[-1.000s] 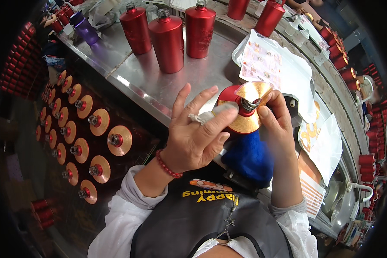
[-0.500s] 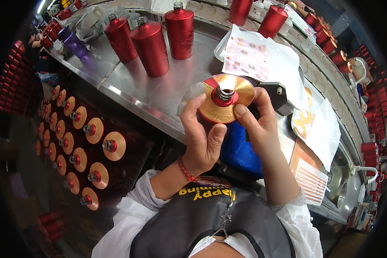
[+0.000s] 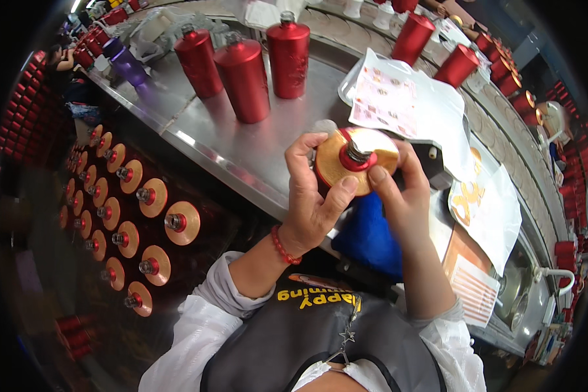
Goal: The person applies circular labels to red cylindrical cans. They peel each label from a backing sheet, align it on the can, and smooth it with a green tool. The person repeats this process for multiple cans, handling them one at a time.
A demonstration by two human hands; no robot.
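A red bottle (image 3: pixel 336 167) with gold covering its sloping shoulder is tilted so that its bare threaded glass neck faces up toward me. My left hand (image 3: pixel 310 202) is closed on its left side, the thumb resting on the gold. On the other side my right hand (image 3: pixel 406 186) grips it, thumb beside the neck and fingers behind the rim. A strip of red shows along the far edge of the shoulder. Just beyond my left fingertips is a small grey piece (image 3: pixel 325 125) that I cannot make out. My hands hide most of the bottle's body.
Three plain red bottles (image 3: pixel 243 81) stand on the metal table (image 3: pixel 189 124). Many gold-shouldered bottles (image 3: pixel 151 199) stand in rows at the lower left. Printed sheets (image 3: pixel 389 98) lie on a white tray, near a white sheet with gold pieces (image 3: pixel 487 202). A curved conveyor (image 3: pixel 496 130) runs behind.
The bottle has turned and tilted in my hands, its red strip shifting from the upper left toward the far edge. My left thumb has come onto the gold. The whole view has shifted slightly.
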